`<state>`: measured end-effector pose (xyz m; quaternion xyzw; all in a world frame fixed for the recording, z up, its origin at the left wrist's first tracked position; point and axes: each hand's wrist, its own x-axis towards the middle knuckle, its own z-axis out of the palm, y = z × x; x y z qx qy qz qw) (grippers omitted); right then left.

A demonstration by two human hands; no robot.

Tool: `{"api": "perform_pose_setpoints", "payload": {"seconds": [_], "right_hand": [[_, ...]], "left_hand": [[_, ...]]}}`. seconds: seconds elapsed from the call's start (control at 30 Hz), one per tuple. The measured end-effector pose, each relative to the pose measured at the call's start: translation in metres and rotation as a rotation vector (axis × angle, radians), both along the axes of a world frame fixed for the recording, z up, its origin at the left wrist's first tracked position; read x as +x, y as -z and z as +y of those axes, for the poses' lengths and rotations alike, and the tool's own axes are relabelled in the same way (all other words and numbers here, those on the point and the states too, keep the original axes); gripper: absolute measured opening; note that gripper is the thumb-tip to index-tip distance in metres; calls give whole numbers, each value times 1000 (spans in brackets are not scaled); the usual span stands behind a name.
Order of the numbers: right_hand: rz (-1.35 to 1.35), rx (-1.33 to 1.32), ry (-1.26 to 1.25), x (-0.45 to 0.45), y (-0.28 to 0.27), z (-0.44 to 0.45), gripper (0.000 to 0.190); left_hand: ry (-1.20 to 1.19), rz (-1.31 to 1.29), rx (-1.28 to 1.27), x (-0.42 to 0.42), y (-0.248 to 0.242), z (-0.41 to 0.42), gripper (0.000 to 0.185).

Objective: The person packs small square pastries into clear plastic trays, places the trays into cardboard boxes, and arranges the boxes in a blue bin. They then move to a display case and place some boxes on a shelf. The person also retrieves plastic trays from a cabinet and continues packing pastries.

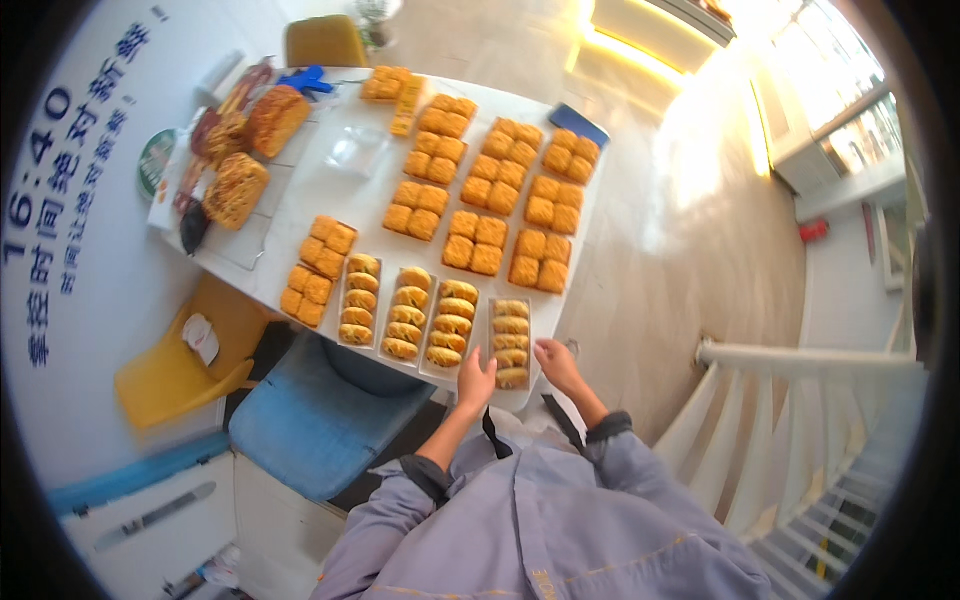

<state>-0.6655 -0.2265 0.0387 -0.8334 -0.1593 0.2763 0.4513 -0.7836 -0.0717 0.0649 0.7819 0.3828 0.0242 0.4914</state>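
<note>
A clear rectangular tray of round pastries (pixel 511 341), seemingly lidded, lies at the near edge of the white table (pixel 307 180). To its left is my left hand (pixel 477 379), fingers apart and close to its side; whether they touch cannot be told. My right hand (pixel 553 358) is just right of the same tray with its fingers bent, and a small gap shows between them. Further left lie several like trays of pastries (pixel 452 324). Beyond them stand several square packs of golden buns (pixel 475 242), and two more packs of buns (pixel 305 295) lie at the left.
Loaves of bread (pixel 236 190) crowd the table's far left end, near a clear plastic bag (pixel 357 151). A dark blue flat object (pixel 580 125) rests at the far right corner. A blue chair (pixel 330 420) and a yellow chair (pixel 187 367) stand left; a white railing (pixel 802 358) is right.
</note>
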Motion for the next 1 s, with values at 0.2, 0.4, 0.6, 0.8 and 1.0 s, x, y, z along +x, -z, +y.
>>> {"api": "perform_pose_setpoints", "payload": {"seconds": [0.2,0.4,0.6,0.8,1.0], "right_hand": [[133,-93,-265,53,-35,-74,26],[297,-72,-272,132,-36,-184,23],[327,-296,-256,226,-48,-292,24],[325,-184,-215,317,-31,-308,23],[154,-53,-399,425,-61,-200,22]], "left_hand": [[-199,22,120,-36,-27,-15,42],[-698,172,163,-57,-4,-94,31],[-606,481,-157,-38,46,-224,40],[-299,176,-400,75,47,-240,34],[-200,80,-491,203,37,-209,25]]}}
